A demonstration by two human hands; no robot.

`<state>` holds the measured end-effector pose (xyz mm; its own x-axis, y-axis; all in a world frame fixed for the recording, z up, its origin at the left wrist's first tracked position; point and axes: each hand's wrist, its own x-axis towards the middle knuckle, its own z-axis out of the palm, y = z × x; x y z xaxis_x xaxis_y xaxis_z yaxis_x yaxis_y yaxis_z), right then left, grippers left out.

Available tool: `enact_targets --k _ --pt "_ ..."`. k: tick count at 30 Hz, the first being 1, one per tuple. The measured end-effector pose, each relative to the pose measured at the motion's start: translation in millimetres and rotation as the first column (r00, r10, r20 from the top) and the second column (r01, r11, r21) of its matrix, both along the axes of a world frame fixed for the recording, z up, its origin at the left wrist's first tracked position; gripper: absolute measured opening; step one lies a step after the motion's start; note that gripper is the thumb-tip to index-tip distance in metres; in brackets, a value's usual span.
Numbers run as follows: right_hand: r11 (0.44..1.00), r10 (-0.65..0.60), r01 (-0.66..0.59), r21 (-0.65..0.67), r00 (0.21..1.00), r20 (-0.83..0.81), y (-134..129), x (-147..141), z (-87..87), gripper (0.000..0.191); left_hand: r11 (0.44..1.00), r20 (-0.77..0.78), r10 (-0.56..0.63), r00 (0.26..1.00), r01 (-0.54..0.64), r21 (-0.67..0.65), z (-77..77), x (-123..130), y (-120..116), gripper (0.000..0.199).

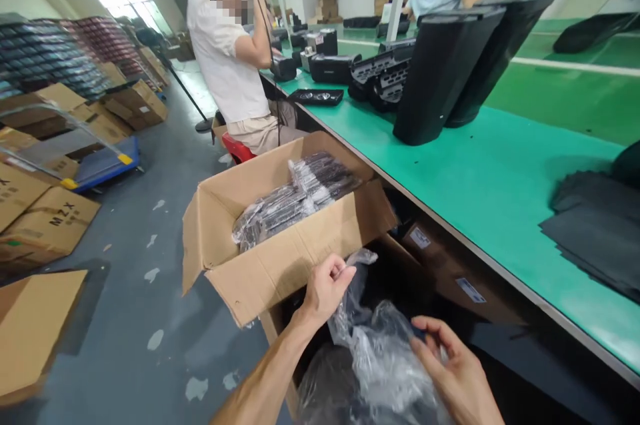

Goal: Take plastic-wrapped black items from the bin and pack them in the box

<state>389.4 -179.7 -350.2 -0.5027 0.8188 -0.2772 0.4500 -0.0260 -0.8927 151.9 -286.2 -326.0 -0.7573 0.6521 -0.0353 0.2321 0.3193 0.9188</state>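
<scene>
My left hand (326,286) pinches the crinkled clear plastic bag (380,352) and my right hand (453,362) grips its other side, just below the open brown cardboard box (280,258) of plastic-wrapped black parts (295,202).

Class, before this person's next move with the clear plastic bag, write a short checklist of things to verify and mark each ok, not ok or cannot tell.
1. Left hand pinches the plastic bag at its top edge: ok.
2. Right hand grips the bag lower down: ok.
3. Bag's contents visible: cannot tell, the plastic is crumpled.
4. Open cardboard box of wrapped parts within reach: ok.
5. Green table edge bare beside the hands: ok.
6. Seated person apart from both hands: ok.
</scene>
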Motion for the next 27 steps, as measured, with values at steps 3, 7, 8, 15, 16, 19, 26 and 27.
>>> enact_targets --k 3,7,8,15,16,19,26,27 --pt "0.989 0.000 0.005 0.151 0.999 -0.035 16.0 -12.1 3.1 0.038 0.992 -0.017 -0.107 0.994 0.108 0.069 24.8 3.4 1.3 0.030" --pt "0.989 0.004 0.003 0.149 0.999 -0.043 30.5 -26.9 -4.0 0.041 0.984 -0.046 -0.158 0.986 0.161 0.073 29.3 -1.1 8.5 0.026" --pt "0.991 0.001 0.004 0.135 0.999 -0.040 31.1 -28.7 -7.2 0.043 0.984 -0.047 -0.163 0.986 0.166 0.065 27.6 -3.7 10.0 0.027" --pt "0.997 -0.067 0.069 0.024 0.995 -0.074 20.7 -27.8 -15.6 0.051 0.975 -0.087 -0.094 0.992 0.109 0.193 49.4 -9.6 2.6 0.026" --pt "0.996 -0.093 0.093 -0.004 0.992 -0.088 18.8 -30.5 -13.4 0.053 0.960 -0.097 -0.177 0.980 0.193 0.204 52.6 -6.0 1.3 0.026" --pt "0.978 -0.187 0.166 -0.126 0.966 -0.178 11.4 -45.6 -3.7 0.061 0.842 -0.069 -0.512 0.856 0.516 0.154 43.6 16.2 0.6 0.035" --pt "0.948 -0.137 0.041 -0.316 0.947 -0.289 12.0 -28.9 17.4 0.062 0.971 0.266 -0.206 0.942 0.163 0.178 -18.5 92.0 10.8 0.051" --pt "0.981 -0.059 0.010 -0.193 0.968 -0.245 14.8 -16.8 19.0 0.063 0.985 0.368 -0.103 0.924 0.043 0.166 -20.6 98.6 14.1 0.035"
